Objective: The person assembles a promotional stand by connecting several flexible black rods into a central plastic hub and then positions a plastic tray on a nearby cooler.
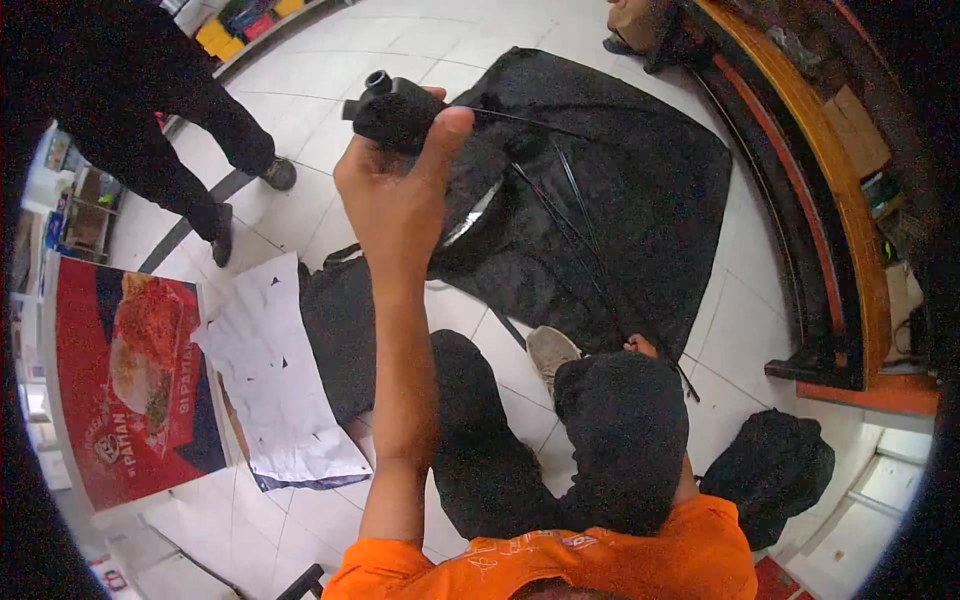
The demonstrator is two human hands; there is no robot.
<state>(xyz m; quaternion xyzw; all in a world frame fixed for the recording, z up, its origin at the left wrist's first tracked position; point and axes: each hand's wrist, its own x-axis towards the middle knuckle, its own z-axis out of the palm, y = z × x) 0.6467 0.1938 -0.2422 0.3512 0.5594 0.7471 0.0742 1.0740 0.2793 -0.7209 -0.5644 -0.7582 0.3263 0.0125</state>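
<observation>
My left hand [395,195] is raised in front of me and is closed around a black cylindrical part [398,108] with a short tube on top. Thin dark rods [570,215] run from it down across a large black fabric sheet [640,170] spread on the white tiled floor. Only a small part of my right hand [640,346] shows past my black-clothed knee [620,430]. It rests at the near edge of the fabric by the rod ends, and its fingers are hidden. My grey shoe [551,352] sits next to it.
Another person in black trousers and dark shoes [205,150] stands at the upper left. A red printed banner [120,390] and a white sheet [270,380] lie on the left. An orange wooden counter [835,190] curves along the right. A black bag [775,470] sits at the lower right.
</observation>
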